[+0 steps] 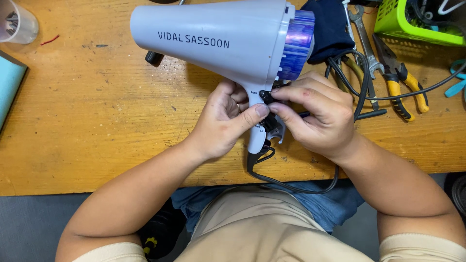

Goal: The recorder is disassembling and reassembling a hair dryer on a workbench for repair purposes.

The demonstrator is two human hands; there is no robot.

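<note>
A pale grey hair dryer (213,39) with a blue-purple rear end lies across the wooden table (97,121), its nozzle pointing left and its handle pointing toward me. My left hand (224,121) grips the handle from the left, thumb pressed near a small black switch part (268,97). My right hand (318,114) comes in from the right, and its fingertips pinch that black part on the handle. The dryer's black cord (291,187) loops off the handle's end over my lap and runs up the table to the right.
Pliers with yellow-black handles (405,80) and a steel spanner (365,39) lie at the right, beside a dark blue cloth (330,26). A green basket (412,22) stands at the back right. A clear plastic cup (17,22) sits far left, above a teal object (8,82).
</note>
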